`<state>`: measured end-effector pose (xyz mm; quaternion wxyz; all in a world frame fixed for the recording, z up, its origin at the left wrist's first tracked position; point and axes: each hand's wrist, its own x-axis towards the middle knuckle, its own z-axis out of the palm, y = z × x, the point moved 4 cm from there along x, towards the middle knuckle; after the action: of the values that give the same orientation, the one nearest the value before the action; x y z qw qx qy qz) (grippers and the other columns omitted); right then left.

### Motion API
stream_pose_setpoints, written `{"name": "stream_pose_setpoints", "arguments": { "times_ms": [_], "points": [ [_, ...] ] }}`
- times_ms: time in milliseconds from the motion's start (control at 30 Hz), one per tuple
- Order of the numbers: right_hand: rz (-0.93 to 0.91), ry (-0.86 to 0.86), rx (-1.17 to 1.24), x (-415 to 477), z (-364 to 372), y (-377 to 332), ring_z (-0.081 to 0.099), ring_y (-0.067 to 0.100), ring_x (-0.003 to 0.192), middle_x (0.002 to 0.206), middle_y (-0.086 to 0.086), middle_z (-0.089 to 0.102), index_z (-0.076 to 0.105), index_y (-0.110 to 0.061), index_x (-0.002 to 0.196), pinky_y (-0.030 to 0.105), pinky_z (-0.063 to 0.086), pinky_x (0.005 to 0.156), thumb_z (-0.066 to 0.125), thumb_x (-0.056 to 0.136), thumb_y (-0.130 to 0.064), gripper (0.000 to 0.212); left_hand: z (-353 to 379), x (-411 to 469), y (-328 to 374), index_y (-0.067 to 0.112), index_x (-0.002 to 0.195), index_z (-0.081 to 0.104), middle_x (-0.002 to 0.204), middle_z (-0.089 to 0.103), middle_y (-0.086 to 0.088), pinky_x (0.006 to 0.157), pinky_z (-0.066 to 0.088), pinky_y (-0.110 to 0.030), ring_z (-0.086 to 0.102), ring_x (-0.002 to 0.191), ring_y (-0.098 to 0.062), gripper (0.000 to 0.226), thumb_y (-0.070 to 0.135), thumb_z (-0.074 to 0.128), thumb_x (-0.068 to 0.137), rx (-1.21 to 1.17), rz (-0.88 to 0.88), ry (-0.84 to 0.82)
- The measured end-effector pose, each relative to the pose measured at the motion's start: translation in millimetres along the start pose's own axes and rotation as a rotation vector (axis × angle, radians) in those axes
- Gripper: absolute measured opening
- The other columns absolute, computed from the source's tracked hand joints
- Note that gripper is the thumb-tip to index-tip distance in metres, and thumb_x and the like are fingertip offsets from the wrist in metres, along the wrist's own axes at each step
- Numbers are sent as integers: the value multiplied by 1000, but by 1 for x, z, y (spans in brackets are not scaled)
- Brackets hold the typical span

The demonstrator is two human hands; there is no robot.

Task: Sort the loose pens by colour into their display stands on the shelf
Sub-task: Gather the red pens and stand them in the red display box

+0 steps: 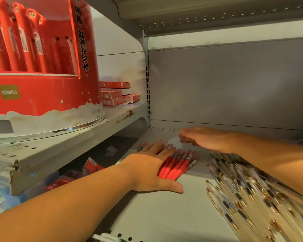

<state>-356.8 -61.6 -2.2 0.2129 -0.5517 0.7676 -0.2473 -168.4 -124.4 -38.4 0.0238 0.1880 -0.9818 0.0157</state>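
**Red pens bunched up, not in the stand yet**

So this looks like the gathering step. The left hand (147,165) lies flat with straight fingers on top of a bundle of red pens (178,165), pinning them side by side on the lower shelf (164,215), thumb spread out toward the front. The right hand (205,138) is further back, just behind the red bundle. It's motion-blurred, fingers seem bent downward, and I honestly can't tell if it's got anything in it.

Off to the right there's a big loose heap of white and gold pens (243,189), lying apart from the red ones, so the colours look mostly separated already.

The red Deli display stand (42,98) sits on the upper shelf (77,137) to the left, with red pens already standing in its slots and a few empty holes visible. Some red boxes (115,93) are stacked behind it.

My guess for next: close the fingers round the red bundle, lift it clear of the upper shelf's edge, then feed the pens upright into the free holes. The grab is the tricky bit, since round barrels roll and a flat palm won't pick them up.
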Motion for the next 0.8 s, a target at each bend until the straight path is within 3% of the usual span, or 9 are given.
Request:
{"name": "stream_pose_setpoints", "arguments": {
  "times_ms": [167,233,300,367,500,567,633,700,800],
  "points": [
    [-40,67,-24,-34,-37,-6,64,3,98,112,-9,67,61,-32,115,21,49,82,47,97,-47,28,-16,-1,3,43,150,10,164,13,3,118,15,-52,14,150,-28,100,98,21,68,28,-14,46],
    [-5,105,-133,-56,-42,-4,66,4,88,100,-8,69,64,-31,105,19,49,72,50,97,-44,20,-27,-2,15,41,145,29,157,30,0,114,26,-48,29,142,-27,86,92,20,76,58,-4,132],
    [43,101,-276,-81,-40,-4,65,6,76,88,-7,69,67,-27,98,19,48,65,52,96,-44,22,-41,-5,35,33,121,55,126,51,-2,92,42,-36,46,114,-22,64,80,30,86,95,60,306],
    [79,61,-348,-106,-33,-5,61,1,66,75,-12,67,67,-28,91,18,44,61,54,95,-45,22,-53,-6,58,23,87,58,93,55,1,70,43,-31,50,86,-19,45,64,42,90,73,107,419],
    [115,-23,-460,-138,-16,-11,61,8,68,84,-2,70,65,-27,94,26,48,62,58,92,-48,22,-52,-3,97,14,56,43,53,47,-10,46,33,-27,50,50,-27,54,55,55,90,-203,-8,155],
    [123,-12,-453,-148,-8,-11,59,7,59,82,0,70,64,-27,94,25,48,57,64,87,-48,22,-43,-4,114,12,57,51,51,57,-11,46,43,-25,59,47,-26,54,55,61,87,-364,-56,-48],
    [116,48,-475,-154,-4,-8,56,4,60,79,-9,61,62,-30,90,20,41,51,69,82,-44,18,-34,-7,126,8,69,56,62,65,-7,49,53,-25,60,46,-19,46,49,68,86,-509,-95,-188],
    [108,107,-501,-157,-2,-5,55,3,59,78,-13,54,61,-31,88,18,38,51,72,80,-44,19,-31,-9,130,6,75,54,71,65,-10,53,58,-28,60,49,-19,41,39,76,84,-662,-143,-222],
    [152,93,-364,-156,-4,-2,57,3,46,72,-5,63,62,-25,93,20,48,46,75,81,-39,23,-31,-14,126,1,83,59,70,64,-13,60,62,-32,60,49,-19,32,23,82,80,-876,-237,-236]
  ]
}}
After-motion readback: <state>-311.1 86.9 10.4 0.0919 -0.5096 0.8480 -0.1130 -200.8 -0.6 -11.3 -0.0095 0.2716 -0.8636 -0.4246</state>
